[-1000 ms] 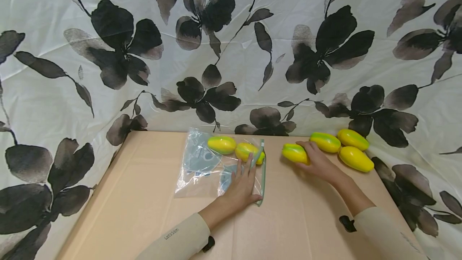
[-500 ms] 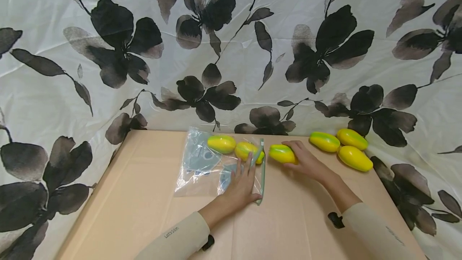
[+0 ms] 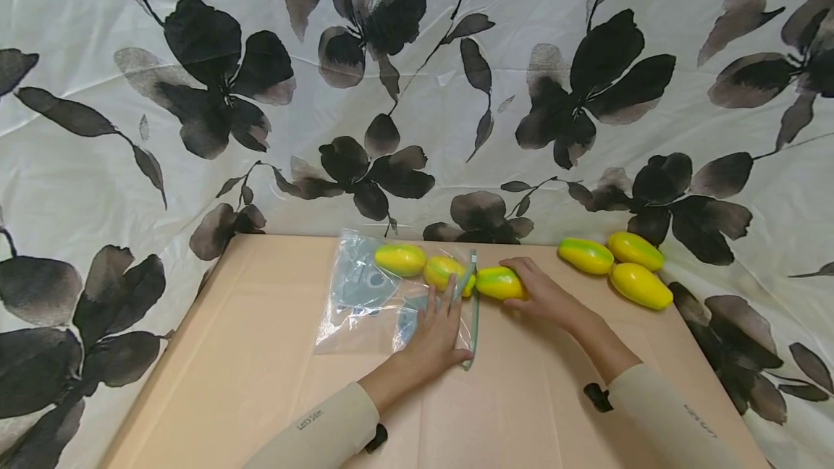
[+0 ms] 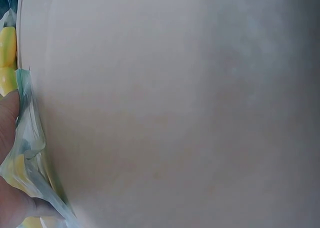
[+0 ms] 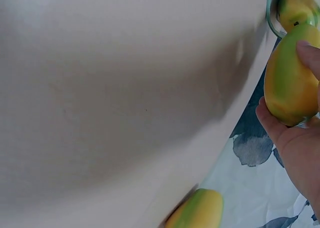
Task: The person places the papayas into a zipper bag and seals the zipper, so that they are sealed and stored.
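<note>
In the head view my right hand grips a yellow-green mango, its stem end at the mouth of a clear zip bag. The right wrist view shows thumb and fingers round this mango. Two mangoes lie at the bag, one well inside and another near the mouth, partly behind my fingers. My left hand rests on the bag by its green-edged opening, fingers spread and fairly straight. In the left wrist view, film stretches between thumb and fingers.
Three more mangoes lie together at the table's back right corner. The tan table ends at the back against a white floral cloth. Both sleeves carry a small dark piece near the cuff.
My right hand has carried the mango leftward from beside the group of three to the bag's mouth. The left hand and the bag have stayed in place.
</note>
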The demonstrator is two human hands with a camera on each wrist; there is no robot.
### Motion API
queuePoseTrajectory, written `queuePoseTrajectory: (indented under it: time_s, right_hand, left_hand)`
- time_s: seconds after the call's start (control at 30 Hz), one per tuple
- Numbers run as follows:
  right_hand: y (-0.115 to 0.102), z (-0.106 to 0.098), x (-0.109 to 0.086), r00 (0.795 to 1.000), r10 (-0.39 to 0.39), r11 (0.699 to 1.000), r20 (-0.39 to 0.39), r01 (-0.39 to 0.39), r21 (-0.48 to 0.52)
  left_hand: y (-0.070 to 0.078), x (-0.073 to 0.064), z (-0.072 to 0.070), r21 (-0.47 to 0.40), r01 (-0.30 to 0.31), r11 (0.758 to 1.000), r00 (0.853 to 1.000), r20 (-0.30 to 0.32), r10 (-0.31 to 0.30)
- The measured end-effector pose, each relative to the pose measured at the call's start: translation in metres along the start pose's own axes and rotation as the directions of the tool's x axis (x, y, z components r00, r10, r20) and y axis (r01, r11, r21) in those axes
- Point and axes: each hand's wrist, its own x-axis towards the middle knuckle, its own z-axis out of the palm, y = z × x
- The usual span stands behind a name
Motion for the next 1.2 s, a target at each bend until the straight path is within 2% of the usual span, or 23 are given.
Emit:
queuePoseTrajectory:
  time_s: [0.3,0.57,0.77,0.97,1.2]
  right_hand:
    - [-0.005,0.005,0.000,0.999,-0.011,1.000,0.033,0.011,-0.012]
    - [-0.019,0.012,0.004,0.996,0.004,1.000,0.091,-0.003,-0.019]
    - [-0.018,0.017,0.009,0.998,0.039,0.999,0.049,-0.037,-0.030]
    - [-0.015,0.019,0.009,1.000,0.015,1.000,0.019,-0.014,-0.021]
    - [-0.019,0.017,0.005,0.996,0.018,1.000,0.082,-0.017,-0.013]
  left_hand:
    - [0.001,-0.001,-0.001,0.031,-0.003,1.000,1.000,-0.024,0.003]
    - [0.002,0.000,0.000,0.047,0.000,0.999,1.000,-0.028,0.002]
    - [0.001,-0.001,-0.001,0.037,0.002,0.999,1.000,-0.026,-0.001]
    - [0.001,-0.001,-0.001,0.037,0.006,0.999,1.000,-0.027,-0.005]
    - [0.001,0.000,0.001,0.029,0.012,1.000,1.000,-0.023,-0.012]
